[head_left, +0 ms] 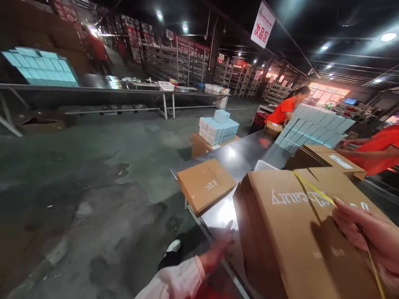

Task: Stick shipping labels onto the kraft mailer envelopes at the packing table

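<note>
A thick bundle of flat brown cartons (280, 224), printed "beauty" in white, fills the lower right. Around it runs a yellow strap (311, 189). My right hand (358, 226) is closed on this strap, pinching it just above the top carton. My left hand (220, 247), slightly blurred, is to the left of the bundle, over the table's edge, with fingers stretched out and nothing in them. Beyond it, a smaller stack of flat cartons (205, 185) lies on the shiny metal table (237, 155).
Light-blue boxes (218, 128) sit on a carton beside the table. More blue boxes (311, 128) are piled at its far end, near two people in orange shirts. Another carton stack (333, 158) lies behind the bundle. A long table (124, 87) stands across the floor.
</note>
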Demonstrator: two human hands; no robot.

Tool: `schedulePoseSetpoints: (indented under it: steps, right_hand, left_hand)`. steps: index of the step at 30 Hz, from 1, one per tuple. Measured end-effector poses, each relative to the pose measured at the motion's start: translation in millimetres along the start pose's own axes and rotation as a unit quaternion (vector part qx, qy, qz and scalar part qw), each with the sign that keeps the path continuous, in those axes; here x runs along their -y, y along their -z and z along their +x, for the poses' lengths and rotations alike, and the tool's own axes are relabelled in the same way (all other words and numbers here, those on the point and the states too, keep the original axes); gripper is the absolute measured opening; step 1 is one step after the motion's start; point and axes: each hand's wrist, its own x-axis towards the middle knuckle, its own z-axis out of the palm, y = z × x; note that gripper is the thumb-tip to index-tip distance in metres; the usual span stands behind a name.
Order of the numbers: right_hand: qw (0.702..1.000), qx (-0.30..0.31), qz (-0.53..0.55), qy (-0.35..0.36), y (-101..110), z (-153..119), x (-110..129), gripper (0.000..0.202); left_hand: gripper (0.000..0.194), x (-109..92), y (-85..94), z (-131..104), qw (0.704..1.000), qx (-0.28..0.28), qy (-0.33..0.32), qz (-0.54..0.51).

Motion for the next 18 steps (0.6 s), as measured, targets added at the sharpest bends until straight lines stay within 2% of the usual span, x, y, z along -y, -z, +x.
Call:
schedulePoseSetpoints:
  steps: [2,4,7,10,13,15,18]
  right_hand:
    - [0.999,0.007,0.032,0.012,-53.4,13.9,53.3,0.041]
    - [0.999,0.006,0.018,0.049,-104.5,34.7,94.5,0.042]
    - [0.998,0.018,-0.008,0.065,-168.4,75.1,129.7,0.041]
    - [0.997,0.010,-0.043,0.071,-218.8,112.0,143.4,0.039]
    - [0.995,-0.001,-0.055,0.080,-256.8,135.4,152.4,0.036]
    - [0.994,0.000,-0.063,0.090,-273.5,144.7,158.2,0.035]
    - [0.991,0.007,-0.085,0.107,-286.6,156.1,162.2,0.036]
  left_hand:
    - [0.104,-43.2,28.2,4.5,0.997,-0.010,-0.041,-0.067]
    - [0.097,-82.3,60.3,2.9,0.991,-0.035,-0.062,-0.117]
    - [0.098,-122.1,108.4,-4.1,0.982,-0.122,-0.041,-0.136]
    - [0.100,-140.4,148.3,-10.9,0.973,-0.189,-0.034,-0.127]
    - [0.094,-149.4,174.1,-17.5,0.970,-0.201,-0.037,-0.131]
    - [0.091,-153.4,182.3,-21.6,0.968,-0.204,-0.035,-0.144]
    - [0.096,-152.2,182.8,-24.9,0.962,-0.214,-0.017,-0.170]
